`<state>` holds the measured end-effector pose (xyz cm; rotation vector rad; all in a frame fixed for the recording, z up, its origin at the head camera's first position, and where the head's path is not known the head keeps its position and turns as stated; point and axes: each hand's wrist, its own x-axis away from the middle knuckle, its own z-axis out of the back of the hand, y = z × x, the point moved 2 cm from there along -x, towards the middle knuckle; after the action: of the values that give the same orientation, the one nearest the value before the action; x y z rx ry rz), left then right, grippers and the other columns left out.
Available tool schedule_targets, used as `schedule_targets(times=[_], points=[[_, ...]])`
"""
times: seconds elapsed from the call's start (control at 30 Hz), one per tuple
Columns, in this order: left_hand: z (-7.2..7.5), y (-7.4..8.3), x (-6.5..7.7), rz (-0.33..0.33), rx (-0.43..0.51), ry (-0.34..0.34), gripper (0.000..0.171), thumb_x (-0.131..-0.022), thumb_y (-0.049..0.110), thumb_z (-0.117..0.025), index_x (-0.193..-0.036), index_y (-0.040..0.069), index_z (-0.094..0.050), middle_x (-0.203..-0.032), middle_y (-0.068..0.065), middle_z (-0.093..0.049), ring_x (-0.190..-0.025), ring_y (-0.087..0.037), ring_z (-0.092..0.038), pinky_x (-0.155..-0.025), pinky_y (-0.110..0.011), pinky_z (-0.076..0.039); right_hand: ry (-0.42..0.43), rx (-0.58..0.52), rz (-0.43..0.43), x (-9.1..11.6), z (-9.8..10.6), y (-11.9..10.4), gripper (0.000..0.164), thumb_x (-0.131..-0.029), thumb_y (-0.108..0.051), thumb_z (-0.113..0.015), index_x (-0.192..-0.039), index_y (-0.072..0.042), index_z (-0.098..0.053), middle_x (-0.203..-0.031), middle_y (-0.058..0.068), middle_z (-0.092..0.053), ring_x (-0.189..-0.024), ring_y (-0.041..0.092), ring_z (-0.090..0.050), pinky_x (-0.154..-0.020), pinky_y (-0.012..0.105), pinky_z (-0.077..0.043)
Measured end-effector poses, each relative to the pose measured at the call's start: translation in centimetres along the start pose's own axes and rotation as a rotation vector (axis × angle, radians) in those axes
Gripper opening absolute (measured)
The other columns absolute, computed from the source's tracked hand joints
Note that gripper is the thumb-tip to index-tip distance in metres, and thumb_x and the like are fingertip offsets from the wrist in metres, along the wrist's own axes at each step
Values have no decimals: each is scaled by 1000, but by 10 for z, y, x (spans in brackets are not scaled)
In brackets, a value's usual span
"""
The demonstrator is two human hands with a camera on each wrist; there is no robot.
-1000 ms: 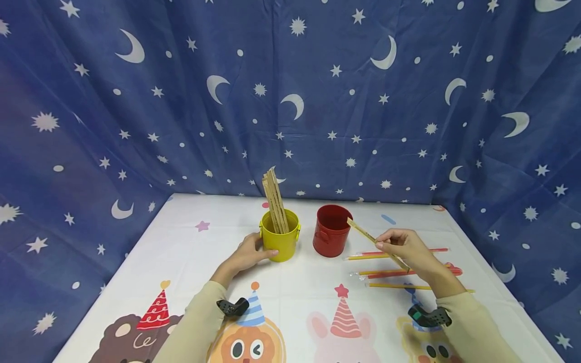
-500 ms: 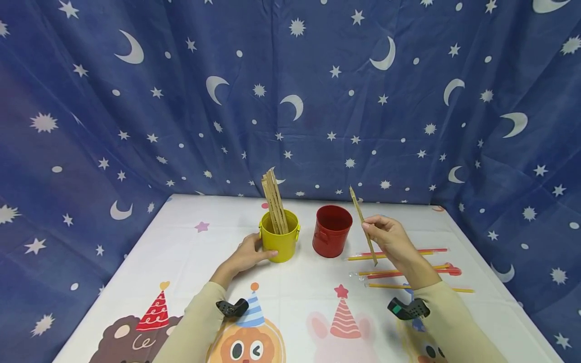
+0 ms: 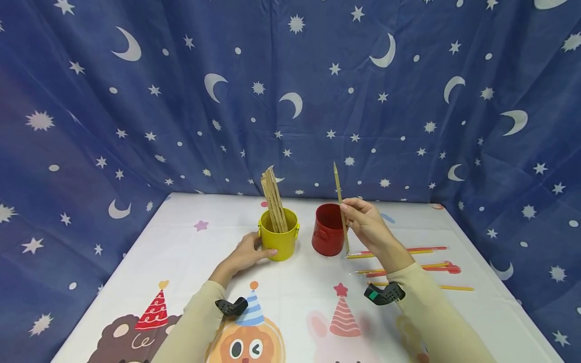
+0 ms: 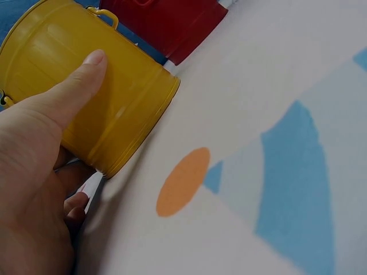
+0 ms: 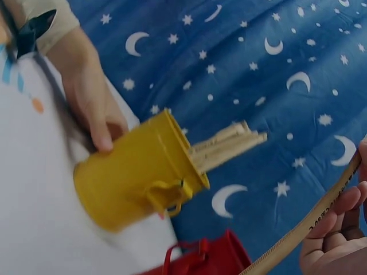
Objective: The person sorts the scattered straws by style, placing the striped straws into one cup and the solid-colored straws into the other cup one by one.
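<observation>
My left hand (image 3: pixel 247 252) holds the side of a yellow bucket (image 4: pixel 120 97), its thumb along the front wall. Inside the bucket, several straws in brown paper wrappers (image 3: pixel 274 201) lean with their tops above the rim. A red bucket (image 3: pixel 324 239) stands to the right of it. My right hand (image 3: pixel 367 222) pinches one paper-wrapped straw (image 3: pixel 338 181) between thumb and fingers. That straw is nearly upright and overlaps the red bucket's right side in the head view. Printed lettering shows on its wrapper in the right wrist view.
Several red and yellow sticks in clear wrappers (image 3: pixel 422 250) lie on the table at the right, partly under my right forearm. A white cloth with cartoon animals (image 3: pixel 299 297) covers the table. Behind it hangs a blue curtain with moons and stars (image 3: pixel 290 126).
My right hand has moved left, from over the wrapped sticks to beside the red bucket, tilting the paper-wrapped straw from slanted to nearly upright. My left hand stays on the yellow bucket.
</observation>
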<state>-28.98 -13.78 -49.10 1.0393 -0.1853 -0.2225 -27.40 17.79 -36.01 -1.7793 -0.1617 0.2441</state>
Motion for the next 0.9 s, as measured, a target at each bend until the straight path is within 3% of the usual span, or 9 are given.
schedule_targets(times=[0.33,0.67,0.9], points=[[1,-5,-1,1,4,-2,86,-85,44,-79,-149,-1,-45,-158,-21,-43,-150,-38,-37,-126,-54,-27,-16,-99,-38,-23,-40,-12,25,-103,-6,-52,-91,-22,-68,-87,-9,-62,-79,7,-51,-74,20,-45],[4,-4,-1,4,-20,3,85,-84,44,-80,-149,1,-46,-157,-21,-44,-150,-39,-37,-126,-55,-26,-47,-283,1,-46,-76,-26,29,-105,-4,-47,-91,-20,-67,-85,-8,-62,-75,7,-51,-73,20,-44],[2,-1,-1,-3,-16,0,82,-85,42,-78,-149,0,-47,-156,-22,-44,-149,-40,-37,-126,-56,-26,-30,-291,-12,-66,-92,-22,24,-105,-7,-49,-92,-19,-65,-89,-8,-60,-76,9,-49,-76,22,-43]])
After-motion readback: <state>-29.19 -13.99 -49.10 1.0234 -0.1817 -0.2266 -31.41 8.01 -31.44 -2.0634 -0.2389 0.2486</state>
